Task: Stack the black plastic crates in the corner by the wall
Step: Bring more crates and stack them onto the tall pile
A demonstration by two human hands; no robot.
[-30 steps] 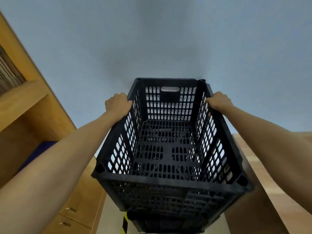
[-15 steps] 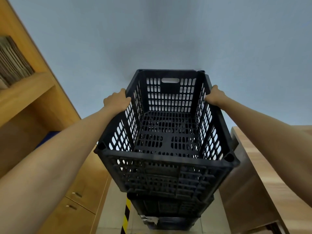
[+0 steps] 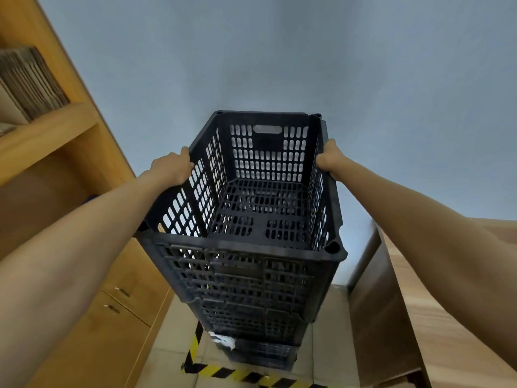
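Observation:
A black slotted plastic crate [image 3: 260, 208] is held at chest height against the pale blue wall, its open top facing me. My left hand [image 3: 172, 167] grips its left rim and my right hand [image 3: 329, 159] grips its right rim. Directly under it stands a stack of black crates [image 3: 257, 326] on the tiled floor; the held crate's base sits at or just above the top one, and I cannot tell if they touch. A white scrap hangs on a lower crate.
A wooden shelf unit [image 3: 56, 130] with cardboard and cupboard doors stands close on the left. A wooden counter [image 3: 419, 317] flanks the stack on the right. Yellow-and-black hazard tape [image 3: 240, 373] marks the floor in front of the stack.
The held crate has come down and away from me toward the stack. More of the lower crates and the floor tape is in sight now.

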